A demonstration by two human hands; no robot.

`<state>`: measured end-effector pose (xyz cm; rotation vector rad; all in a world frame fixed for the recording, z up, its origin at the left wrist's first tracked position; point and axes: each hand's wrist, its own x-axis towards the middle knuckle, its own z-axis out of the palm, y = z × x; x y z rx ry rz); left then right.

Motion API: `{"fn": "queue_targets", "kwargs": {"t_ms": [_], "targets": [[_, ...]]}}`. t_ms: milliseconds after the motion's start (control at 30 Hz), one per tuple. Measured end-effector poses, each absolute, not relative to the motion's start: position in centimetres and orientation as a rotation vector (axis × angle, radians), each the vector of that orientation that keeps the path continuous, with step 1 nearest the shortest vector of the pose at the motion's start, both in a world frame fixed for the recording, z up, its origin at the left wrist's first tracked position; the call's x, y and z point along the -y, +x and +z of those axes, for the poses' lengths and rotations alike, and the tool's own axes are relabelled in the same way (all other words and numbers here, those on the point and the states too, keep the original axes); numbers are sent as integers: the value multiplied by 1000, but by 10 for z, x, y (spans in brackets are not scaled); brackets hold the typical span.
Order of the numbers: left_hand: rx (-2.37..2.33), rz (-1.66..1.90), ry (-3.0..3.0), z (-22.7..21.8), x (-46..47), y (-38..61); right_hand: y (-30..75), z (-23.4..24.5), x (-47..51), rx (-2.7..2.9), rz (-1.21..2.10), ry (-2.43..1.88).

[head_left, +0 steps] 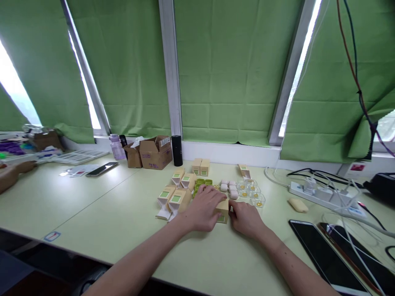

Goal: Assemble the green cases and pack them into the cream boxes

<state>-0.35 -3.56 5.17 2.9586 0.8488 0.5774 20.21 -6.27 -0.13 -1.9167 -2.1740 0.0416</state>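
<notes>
A: ok, head view: what's going on at the desk (123,222)?

B: Both hands are working on one small box (222,213), sitting right in front of the person. The left hand (205,209) is gripping it, fingers reaching over the top. The right hand (246,216) is curling its fingers against the right side; can't tell if they're actually pinching anything.

A: So which step is it?

B: My guess, they're squaring up or closing that box. Next move is probably calling for a steady left hold and a light right push, since thin card could be crumpling easily.

A: What else is lying around?

B: Four open boxes (181,197) are standing to the left with flaps hanging out, and two boxes (200,167) are standing farther back. Green tubs (204,181), pink tubs (229,187) and clear tubs (251,191) are sitting behind the hands.

A: Any brands?

B: Nope. The open boxes are showing plain green panels, and the carton (156,154) is carrying purple print plus a white label, both too tiny for reading.
</notes>
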Motion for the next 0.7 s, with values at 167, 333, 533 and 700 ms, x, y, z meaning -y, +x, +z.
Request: {"fn": "queue_targets", "kwargs": {"t_ms": [167, 333, 533, 700], "targets": [[-891, 394, 2956, 71, 28, 2, 200, 2, 64, 2188, 47, -1964], [-929, 508, 2971, 98, -4, 10, 199, 3, 65, 2183, 58, -1978], [-1142, 647, 3071, 115, -70, 29, 199, 3, 65, 2177, 75, -1963], [-1318, 387, 3104, 101, -108, 45, 200, 3, 65, 2179, 86, -1956]]}}
